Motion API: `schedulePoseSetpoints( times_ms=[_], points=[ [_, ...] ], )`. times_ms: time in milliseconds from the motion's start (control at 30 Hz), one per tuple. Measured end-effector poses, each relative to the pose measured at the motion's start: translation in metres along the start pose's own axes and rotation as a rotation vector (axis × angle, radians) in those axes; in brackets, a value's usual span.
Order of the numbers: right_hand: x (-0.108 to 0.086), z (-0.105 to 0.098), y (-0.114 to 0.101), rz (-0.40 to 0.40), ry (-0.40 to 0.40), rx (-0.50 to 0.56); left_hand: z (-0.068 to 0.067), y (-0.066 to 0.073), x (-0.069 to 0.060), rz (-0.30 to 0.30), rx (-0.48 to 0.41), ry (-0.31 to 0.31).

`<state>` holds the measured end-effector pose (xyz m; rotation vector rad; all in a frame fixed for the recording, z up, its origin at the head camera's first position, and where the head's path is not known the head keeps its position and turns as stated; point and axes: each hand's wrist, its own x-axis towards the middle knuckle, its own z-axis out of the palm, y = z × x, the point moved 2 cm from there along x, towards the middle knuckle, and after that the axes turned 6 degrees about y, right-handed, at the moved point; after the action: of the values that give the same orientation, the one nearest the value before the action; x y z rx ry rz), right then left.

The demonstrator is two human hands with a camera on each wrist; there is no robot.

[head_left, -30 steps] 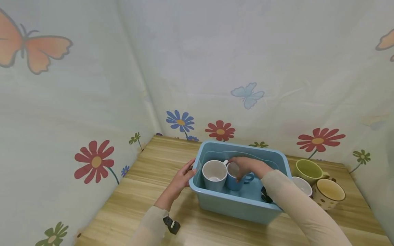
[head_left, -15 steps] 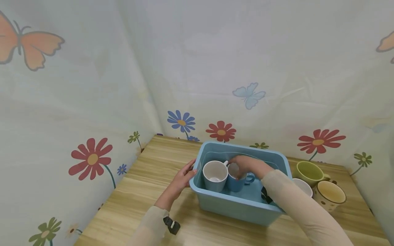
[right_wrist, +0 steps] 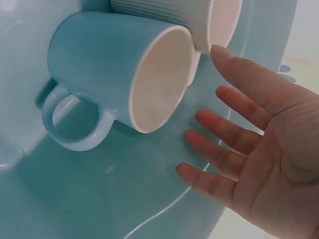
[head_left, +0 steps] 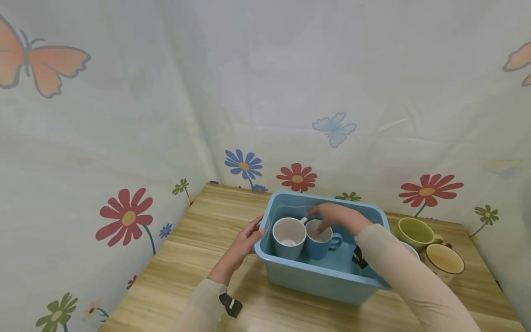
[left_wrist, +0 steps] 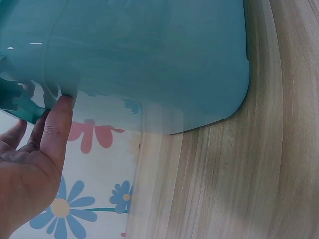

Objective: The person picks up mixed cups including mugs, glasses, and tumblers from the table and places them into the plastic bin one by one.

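My left hand rests against the left end of a blue plastic bin, its fingers near the rim. In the left wrist view, fairly straight fingers touch the bin's outer side. Inside stand a white-rimmed mug with a ribbed side and, to its right, a blue mug with a pale inside. Over the blue mug hovers my right hand. The right wrist view shows this hand with fingers spread and nothing held, the thumb near the ribbed mug's rim. Both mugs are upright, close together.
Right of the bin, on the wooden table, stand a green mug, a cream spotted mug and a white cup partly hidden by my sleeve. A flower-printed cloth hangs behind and at both sides.
My right hand has let go of the blue mug and risen slightly above it. The left hand and both mugs have stayed in place.
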<state>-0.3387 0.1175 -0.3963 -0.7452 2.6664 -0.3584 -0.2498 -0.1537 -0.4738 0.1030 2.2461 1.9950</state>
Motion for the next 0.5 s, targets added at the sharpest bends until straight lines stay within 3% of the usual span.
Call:
schedulePoseSetpoints(
  times_ms=[500],
  points=[
    [-0.0078,-0.0082,-0.0034,-0.001,-0.027,0.019,0.0029,0.0025,-0.0058,-0.007,-0.007,0.011]
  ],
)
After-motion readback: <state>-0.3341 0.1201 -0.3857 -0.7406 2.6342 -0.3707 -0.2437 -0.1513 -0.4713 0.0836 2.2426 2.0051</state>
